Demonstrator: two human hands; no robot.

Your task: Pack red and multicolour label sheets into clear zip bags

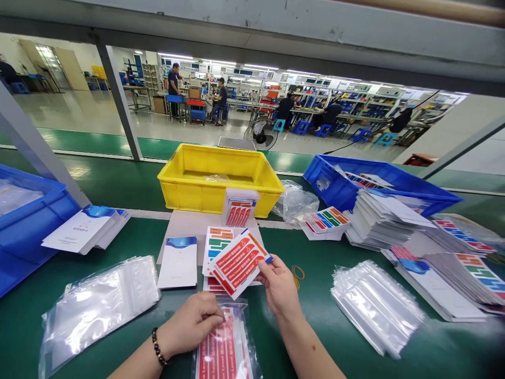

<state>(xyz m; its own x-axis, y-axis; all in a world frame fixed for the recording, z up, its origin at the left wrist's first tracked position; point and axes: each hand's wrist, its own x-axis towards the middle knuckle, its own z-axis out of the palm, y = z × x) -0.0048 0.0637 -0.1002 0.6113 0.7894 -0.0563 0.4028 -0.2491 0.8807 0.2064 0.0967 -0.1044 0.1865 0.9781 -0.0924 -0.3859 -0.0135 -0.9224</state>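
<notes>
Hands: two. Right hand (282, 287): thumb on top, fingers beneath, pinching one red label sheet (239, 268) by its right corner. Left hand (197, 321): fingers curled, thumb against the mouth of one filled bag (221, 352); impossible to tell whether pinching the plastic. Bracelet (157, 347) on left wrist: one.

Position of held label sheet: above the worktop (311, 295), tilted, to the left of the right hand and beyond the left hand, over one pile of coloured sheets (216, 242). Position of filled bag: flat toward the near edge, under the left hand, with red printing visible inside.

Bins: three. One yellow bin (193, 195) at the middle of the far edge; one left blue bin (31, 231) toward the left edge; one right blue bin (335, 184) toward the far right corner.

Stacks of clear bags: two. One left bag stack (106, 300) toward the near left corner; one right bag stack (376, 302) to the right of the right hand.

Upright packet (239, 210): one, against the yellow bin's front. Middle booklet stack (179, 263): one, left of the coloured sheets. Tall card stack (379, 221): one, before the right blue bin. Rubber bands (303, 273): exact number unclear, just beside the right hand.
</notes>
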